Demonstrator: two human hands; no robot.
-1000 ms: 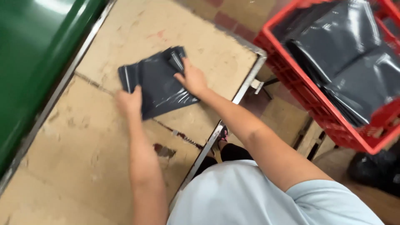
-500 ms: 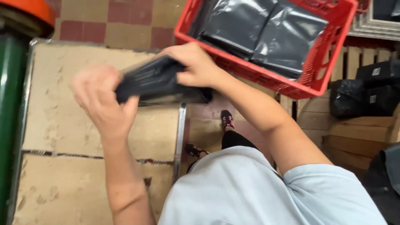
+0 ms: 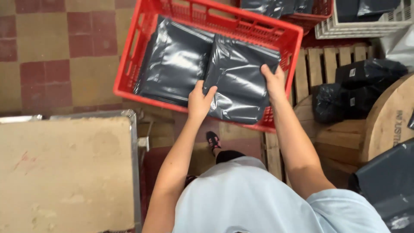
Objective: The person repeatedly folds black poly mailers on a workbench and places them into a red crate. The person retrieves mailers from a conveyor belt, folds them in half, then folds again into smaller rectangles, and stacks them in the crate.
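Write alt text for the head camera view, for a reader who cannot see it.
Seen from above, a person's left hand and right hand grip the edges of a dark grey plastic mailer bag lying in a red plastic crate, beside another such bag. A worn tabletop sits lower left; a wooden pallet with more black bags lies to the right.

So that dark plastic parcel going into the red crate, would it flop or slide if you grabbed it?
The dark plastic parcel probably flops: its film is creased and both hands, left hand and right hand, support it. Its glossy sheen suggests it is slippery. It seems light, held at the edges only.
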